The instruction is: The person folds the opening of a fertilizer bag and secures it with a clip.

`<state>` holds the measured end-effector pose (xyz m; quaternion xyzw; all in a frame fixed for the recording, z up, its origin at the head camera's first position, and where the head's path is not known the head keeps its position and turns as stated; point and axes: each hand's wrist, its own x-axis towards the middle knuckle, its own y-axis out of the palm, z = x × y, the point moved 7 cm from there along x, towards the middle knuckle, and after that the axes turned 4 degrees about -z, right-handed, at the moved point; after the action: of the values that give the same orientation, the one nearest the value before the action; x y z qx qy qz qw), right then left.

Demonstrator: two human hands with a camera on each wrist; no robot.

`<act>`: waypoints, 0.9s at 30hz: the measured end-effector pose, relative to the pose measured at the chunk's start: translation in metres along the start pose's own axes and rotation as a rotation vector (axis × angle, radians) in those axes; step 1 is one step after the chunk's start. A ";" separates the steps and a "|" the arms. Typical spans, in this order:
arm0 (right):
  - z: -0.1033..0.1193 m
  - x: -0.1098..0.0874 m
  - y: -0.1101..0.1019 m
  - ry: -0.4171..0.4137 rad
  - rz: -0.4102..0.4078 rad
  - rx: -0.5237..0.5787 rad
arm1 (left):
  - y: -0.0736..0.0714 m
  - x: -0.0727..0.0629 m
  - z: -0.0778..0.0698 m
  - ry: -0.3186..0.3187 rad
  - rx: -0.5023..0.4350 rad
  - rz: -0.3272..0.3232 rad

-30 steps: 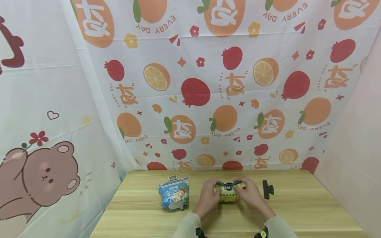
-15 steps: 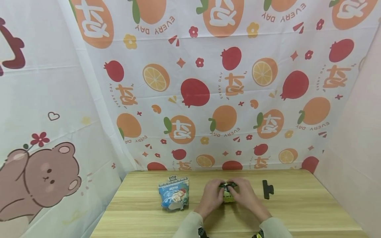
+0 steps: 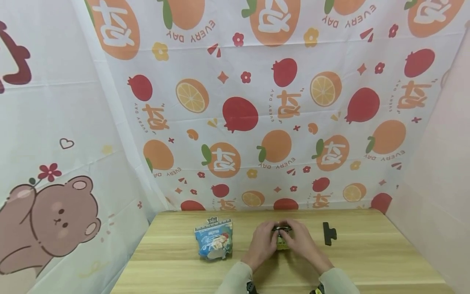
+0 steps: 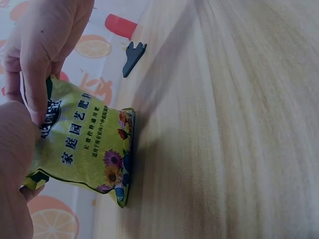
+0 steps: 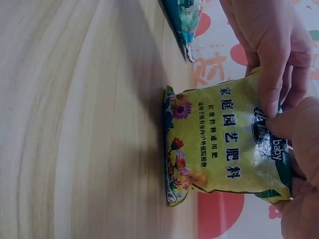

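A small yellow-green fertilizer bag (image 3: 282, 245) with printed flowers along its bottom stands upright on the table between both hands. My left hand (image 3: 262, 241) and right hand (image 3: 302, 241) pinch its dark green top edge from either side, thumbs on the printed front. In the left wrist view the bag (image 4: 84, 139) bulges, its bottom edge against the wood. The right wrist view shows the thumbs close together over the logo near the top of the bag (image 5: 219, 144). Fingers behind the bag are mostly hidden.
A blue printed bag (image 3: 214, 243) with a piano-key-patterned clip (image 3: 213, 224) across its top lies to the left. A black clip (image 3: 329, 234) lies to the right on the wooden table (image 3: 371, 261). A fruit-print cloth (image 3: 257, 163) hangs behind.
Both hands have come closer together along the bag's top, the thumbs moving inward and covering more of its front. The blue bag and black clip stay where they were.
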<state>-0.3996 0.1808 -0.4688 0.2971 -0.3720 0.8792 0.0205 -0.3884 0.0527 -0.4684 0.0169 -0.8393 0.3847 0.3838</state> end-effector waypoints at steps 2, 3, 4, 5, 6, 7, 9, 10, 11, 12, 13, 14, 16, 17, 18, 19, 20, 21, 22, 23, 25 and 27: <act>-0.001 -0.001 0.001 -0.005 -0.010 0.000 | 0.002 0.000 0.001 -0.010 -0.001 0.011; -0.001 -0.001 0.001 -0.003 -0.013 0.000 | 0.002 0.000 0.002 -0.015 -0.001 0.015; -0.002 -0.001 0.002 0.004 -0.017 0.000 | 0.003 0.000 0.003 -0.022 -0.003 0.018; -0.003 -0.001 0.002 0.009 -0.022 0.001 | 0.004 0.001 0.004 -0.026 -0.002 0.021; -0.003 -0.002 0.002 0.012 -0.028 0.001 | 0.004 0.001 0.004 -0.029 -0.002 0.023; -0.003 -0.002 0.002 0.018 -0.030 0.004 | 0.005 0.002 0.005 -0.030 0.000 0.022; -0.003 -0.002 0.003 0.031 -0.038 0.012 | 0.005 0.003 0.005 -0.025 0.010 0.019; -0.004 -0.002 0.003 0.037 -0.041 0.017 | 0.005 0.003 0.004 -0.020 0.015 0.017; -0.004 -0.002 0.002 0.046 -0.043 0.021 | 0.004 0.003 0.004 -0.014 0.020 0.017; -0.005 -0.002 0.003 0.057 -0.044 0.026 | 0.004 0.003 0.003 -0.005 0.025 0.014; -0.006 -0.002 0.003 0.067 -0.044 0.028 | 0.004 0.003 0.002 0.004 0.030 0.010; -0.007 -0.002 0.003 0.072 -0.044 0.030 | 0.004 0.003 0.002 0.010 0.034 0.006; -0.008 -0.002 0.003 0.081 -0.041 0.033 | 0.003 0.003 0.000 0.017 0.041 -0.004; -0.008 -0.002 0.003 0.081 -0.042 0.034 | 0.004 0.003 0.000 0.017 0.044 -0.004; -0.008 -0.002 0.003 0.082 -0.043 0.034 | 0.004 0.004 0.000 0.016 0.049 -0.006; -0.008 -0.002 0.002 0.083 -0.045 0.033 | 0.004 0.004 0.000 0.012 0.052 -0.004; -0.008 -0.002 0.002 0.082 -0.049 0.031 | 0.005 0.004 0.000 0.011 0.055 -0.003; -0.008 -0.002 0.002 0.082 -0.055 0.028 | 0.005 0.004 -0.001 0.014 0.059 -0.005; -0.007 -0.002 0.002 0.078 -0.062 0.025 | 0.005 0.004 -0.001 0.016 0.062 -0.005; -0.007 -0.003 0.001 0.078 -0.067 0.026 | 0.005 0.004 0.000 0.019 0.065 -0.008; -0.006 -0.003 0.001 0.072 -0.077 0.027 | 0.005 0.003 0.000 0.033 0.072 -0.022; -0.005 -0.004 0.000 0.067 -0.084 0.036 | 0.005 0.002 0.001 0.041 0.079 -0.037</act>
<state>-0.3987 0.1847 -0.4738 0.2832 -0.3425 0.8935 0.0646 -0.3923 0.0566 -0.4706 0.0398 -0.8150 0.4106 0.4068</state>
